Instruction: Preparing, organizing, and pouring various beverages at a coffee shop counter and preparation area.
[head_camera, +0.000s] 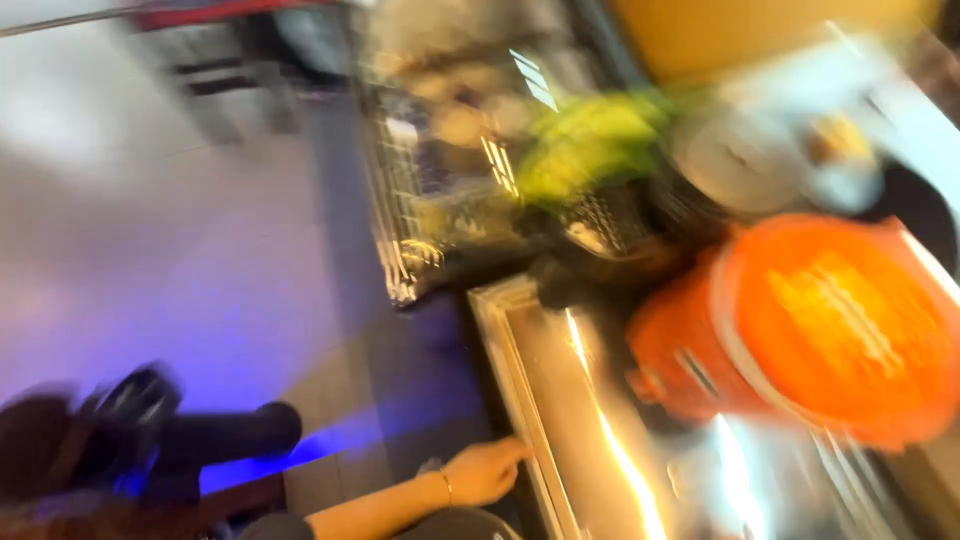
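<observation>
The whole view is smeared by motion. My left hand (485, 470), with a thin bracelet at the wrist, reaches in from the bottom edge. Its fingertips touch the near rim of a shiny steel counter (520, 390). The fingers look curled together and nothing shows in them, but the blur hides the grip. A large orange round bucket (820, 330) stands on the counter to the right of the hand, well apart from it. My right hand is out of sight.
A wire rack (420, 210) with blurred items stands behind the counter, with something bright green (590, 145) and a grey round lid (740, 160) beside it. Pale tiled floor (180, 230) fills the left. A dark shoe-like shape (130, 420) lies at lower left in a blue glow.
</observation>
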